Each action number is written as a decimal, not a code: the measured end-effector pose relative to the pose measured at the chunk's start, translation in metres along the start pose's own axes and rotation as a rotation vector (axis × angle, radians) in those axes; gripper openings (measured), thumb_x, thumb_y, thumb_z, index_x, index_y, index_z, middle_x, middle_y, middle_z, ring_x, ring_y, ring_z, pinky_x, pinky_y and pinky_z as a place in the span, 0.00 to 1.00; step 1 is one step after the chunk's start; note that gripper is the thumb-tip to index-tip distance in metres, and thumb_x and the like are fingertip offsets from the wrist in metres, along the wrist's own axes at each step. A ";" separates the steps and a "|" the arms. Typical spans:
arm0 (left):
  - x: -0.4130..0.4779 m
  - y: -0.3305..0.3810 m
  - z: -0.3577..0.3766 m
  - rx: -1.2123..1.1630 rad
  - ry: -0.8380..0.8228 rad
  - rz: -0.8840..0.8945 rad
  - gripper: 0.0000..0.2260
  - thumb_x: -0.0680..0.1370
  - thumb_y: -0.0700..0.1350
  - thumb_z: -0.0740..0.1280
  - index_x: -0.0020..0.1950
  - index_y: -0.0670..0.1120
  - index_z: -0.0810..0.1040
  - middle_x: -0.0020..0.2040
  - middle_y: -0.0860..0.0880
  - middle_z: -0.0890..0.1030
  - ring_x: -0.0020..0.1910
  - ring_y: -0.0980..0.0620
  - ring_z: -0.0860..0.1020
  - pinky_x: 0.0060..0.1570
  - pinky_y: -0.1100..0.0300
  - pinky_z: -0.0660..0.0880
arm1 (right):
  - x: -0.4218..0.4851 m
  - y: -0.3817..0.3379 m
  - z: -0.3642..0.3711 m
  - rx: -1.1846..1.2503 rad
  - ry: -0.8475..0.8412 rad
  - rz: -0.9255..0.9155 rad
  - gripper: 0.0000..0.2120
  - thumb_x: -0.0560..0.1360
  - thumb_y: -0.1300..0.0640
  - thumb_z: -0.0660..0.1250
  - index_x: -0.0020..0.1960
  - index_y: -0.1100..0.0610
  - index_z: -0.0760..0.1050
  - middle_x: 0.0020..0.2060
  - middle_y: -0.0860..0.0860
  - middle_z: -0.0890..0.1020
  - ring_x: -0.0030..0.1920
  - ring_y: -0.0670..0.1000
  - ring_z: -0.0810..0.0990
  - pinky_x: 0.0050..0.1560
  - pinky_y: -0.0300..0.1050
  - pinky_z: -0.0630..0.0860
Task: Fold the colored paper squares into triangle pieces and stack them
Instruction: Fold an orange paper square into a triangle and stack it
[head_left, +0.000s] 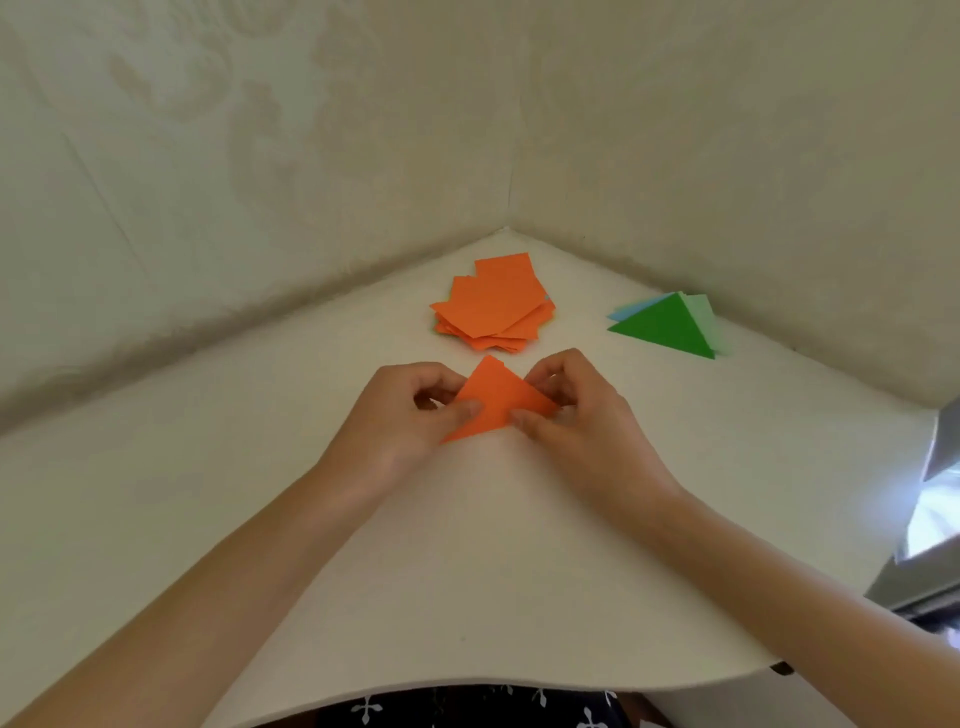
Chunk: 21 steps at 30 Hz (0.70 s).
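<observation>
Both hands closed on paper: left hand curled, thumb and fingertips pinching the left side of the folded orange triangle; right hand curled likewise, pinching its right corner. Triangle low over the white surface, about midway between near edge and far corner, apex toward the far corner; flat or slightly lifted, cannot tell. Just beyond, not touching, pile of orange squares near the far corner, sheets fanned out of line. Right of that, by the right edge against the wall, stack of folded triangles, dark green on top, pale green and blue beneath. Dark patterned cloth below the near edge.
</observation>
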<state>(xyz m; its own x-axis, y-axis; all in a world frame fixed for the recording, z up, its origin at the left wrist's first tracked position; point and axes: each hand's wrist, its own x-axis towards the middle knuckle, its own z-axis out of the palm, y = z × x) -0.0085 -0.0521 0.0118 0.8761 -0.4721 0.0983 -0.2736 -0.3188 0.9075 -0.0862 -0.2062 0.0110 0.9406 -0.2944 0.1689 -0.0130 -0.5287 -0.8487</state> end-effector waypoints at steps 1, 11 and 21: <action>0.003 0.004 0.004 -0.048 -0.006 0.022 0.07 0.74 0.39 0.72 0.40 0.52 0.81 0.34 0.56 0.78 0.31 0.61 0.70 0.35 0.70 0.67 | 0.002 0.002 -0.004 0.042 0.019 0.014 0.10 0.73 0.59 0.70 0.46 0.46 0.71 0.40 0.45 0.78 0.37 0.40 0.74 0.39 0.31 0.70; 0.044 -0.013 0.030 0.750 -0.045 0.429 0.24 0.74 0.58 0.55 0.65 0.50 0.76 0.66 0.47 0.73 0.63 0.45 0.72 0.62 0.50 0.65 | 0.059 0.064 -0.093 -0.245 0.435 0.202 0.01 0.74 0.57 0.68 0.44 0.52 0.76 0.39 0.49 0.80 0.45 0.51 0.78 0.46 0.43 0.72; 0.042 -0.014 0.031 0.734 -0.063 0.371 0.27 0.74 0.60 0.52 0.59 0.46 0.80 0.59 0.48 0.78 0.56 0.45 0.77 0.55 0.53 0.73 | 0.066 0.083 -0.094 -0.846 0.384 -0.085 0.14 0.72 0.65 0.67 0.56 0.56 0.79 0.53 0.58 0.77 0.54 0.62 0.72 0.52 0.51 0.64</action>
<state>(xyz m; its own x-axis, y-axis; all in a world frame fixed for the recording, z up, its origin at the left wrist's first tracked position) 0.0194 -0.0928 -0.0097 0.6594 -0.6910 0.2963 -0.7501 -0.5783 0.3209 -0.0567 -0.3442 -0.0009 0.7754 -0.3908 0.4960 -0.3338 -0.9204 -0.2035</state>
